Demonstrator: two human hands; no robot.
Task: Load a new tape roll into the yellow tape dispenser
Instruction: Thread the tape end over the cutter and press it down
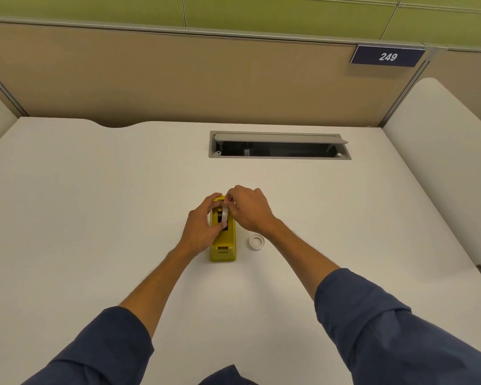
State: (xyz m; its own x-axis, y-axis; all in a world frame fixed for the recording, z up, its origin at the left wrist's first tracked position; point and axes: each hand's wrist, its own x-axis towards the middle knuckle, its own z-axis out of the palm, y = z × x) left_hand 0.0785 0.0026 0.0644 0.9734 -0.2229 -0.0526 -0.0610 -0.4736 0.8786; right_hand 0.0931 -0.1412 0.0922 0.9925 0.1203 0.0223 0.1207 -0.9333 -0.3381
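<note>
The yellow tape dispenser (223, 240) lay on the white desk (95, 218) with its long axis pointing away from the person, one short end toward the body and the other end toward the partition. A tape roll (224, 216) stood on its edge in the open well of the dispenser, in line with that long axis, and a black hub seemed to sit inside its ring. Whether the roll was fully seated I could not tell, because fingers covered part of it.

The left hand (202, 226) came from the left side and was curled around the body of the dispenser and the near side of the roll, the fingers pressed together. The right hand (247, 209) came from the right and was pinching something pale at the top far edge of the roll, probably the loose end of the tape, though this was too small to be sure. Both hands were touching the roll; the right one was nearer to the far end of the dispenser.

In my judgement the next move would pull the tape along the long axis, toward the end where the cutter sits. Which end this was I could not tell.

A second white ring (256, 242), perhaps the empty core, lay flat on the desk just beside the dispenser on its right.
</note>
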